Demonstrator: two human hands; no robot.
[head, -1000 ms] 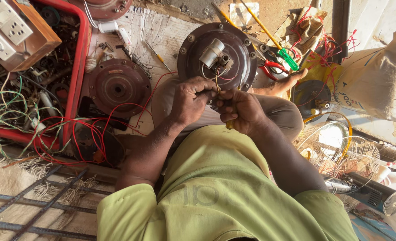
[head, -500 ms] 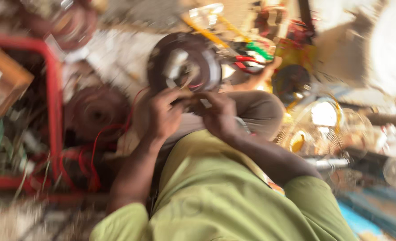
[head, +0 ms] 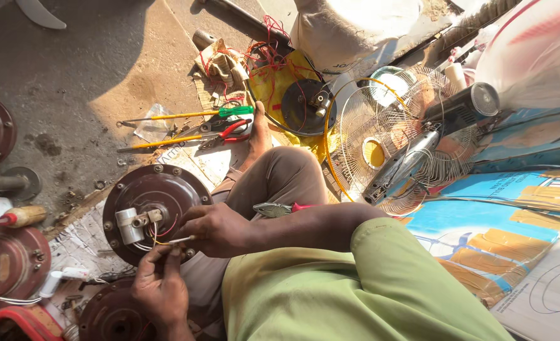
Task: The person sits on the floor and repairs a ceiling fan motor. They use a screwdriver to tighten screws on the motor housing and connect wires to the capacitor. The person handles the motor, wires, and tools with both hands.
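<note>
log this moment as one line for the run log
left hand: pinching wires | right hand: holding thin white wire end | work: brown fan motor on floor | nearby: pliers on knee, screwdrivers

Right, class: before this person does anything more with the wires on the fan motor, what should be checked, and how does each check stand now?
1. Motor steady: ok, it lies flat on paper by the knee.
2. Both hands on the wires: ok, the left hand and the right hand pinch them at the fingers.
3. Wire ends stripped: cannot tell, too small.
4. Pliers near: ok, they rest on the thigh.
5. Screwdrivers within reach: ok, they lie on the floor past the knee.
6. Motor unplugged: cannot tell, no cord end shows.
</note>
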